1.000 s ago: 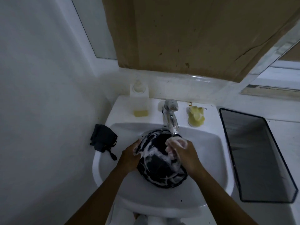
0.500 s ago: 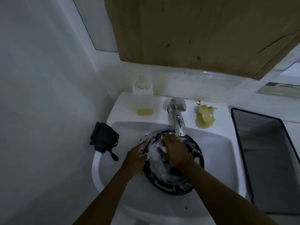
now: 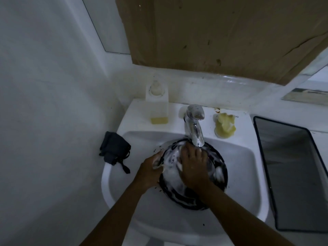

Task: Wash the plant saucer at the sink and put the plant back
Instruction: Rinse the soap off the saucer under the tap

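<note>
saucer point(image 3: 215, 161) lowered flatter, right hand point(image 3: 193, 164) moved onto its inside

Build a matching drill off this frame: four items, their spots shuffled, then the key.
Items
1. plant saucer
2. soap dispenser
3. yellow lump
4. dark cloth

Places
A. on the ledge, right of the tap
B. in the basin of the sink, sudsy, under the spout
C. at the sink's left rim
D. on the ledge, left of the tap

Pairs: 1-B, 2-D, 3-A, 4-C
</note>
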Demonstrator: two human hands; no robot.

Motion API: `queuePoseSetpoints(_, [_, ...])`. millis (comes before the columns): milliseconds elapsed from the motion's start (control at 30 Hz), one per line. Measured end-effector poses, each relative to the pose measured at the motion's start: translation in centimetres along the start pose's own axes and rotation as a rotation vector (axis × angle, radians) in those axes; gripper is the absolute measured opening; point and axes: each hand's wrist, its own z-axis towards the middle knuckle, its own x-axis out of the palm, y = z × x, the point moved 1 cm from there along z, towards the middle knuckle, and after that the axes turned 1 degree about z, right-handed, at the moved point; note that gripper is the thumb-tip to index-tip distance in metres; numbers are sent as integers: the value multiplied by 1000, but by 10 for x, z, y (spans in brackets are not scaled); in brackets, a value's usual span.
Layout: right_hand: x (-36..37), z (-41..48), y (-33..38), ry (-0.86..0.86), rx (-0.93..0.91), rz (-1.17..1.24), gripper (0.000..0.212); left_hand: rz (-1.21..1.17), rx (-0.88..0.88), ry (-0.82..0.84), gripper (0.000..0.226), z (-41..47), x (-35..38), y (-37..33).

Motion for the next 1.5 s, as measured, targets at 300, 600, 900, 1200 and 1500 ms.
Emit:
queuePoseSetpoints(300, [37, -41, -17, 88, -721, -145, 64, -52, -18, 1, 47, -12, -24, 7])
queuePoseSetpoints(600, [21, -12, 10, -1, 5, 105, 73, -68, 23, -19, 54, -13, -6, 6])
queuePoseSetpoints(900, [34, -41, -4, 160, -612, -26, 67, -92, 35, -60, 46, -8, -29, 6])
queuePoseSetpoints(1200, [27, -12, 0, 98, 96, 117, 84, -111, 38, -76, 51, -23, -1, 15])
queuePoseSetpoints(1500, [28, -47, 28, 192, -564, 118, 54, -119, 52, -86, 41, -33, -28, 10])
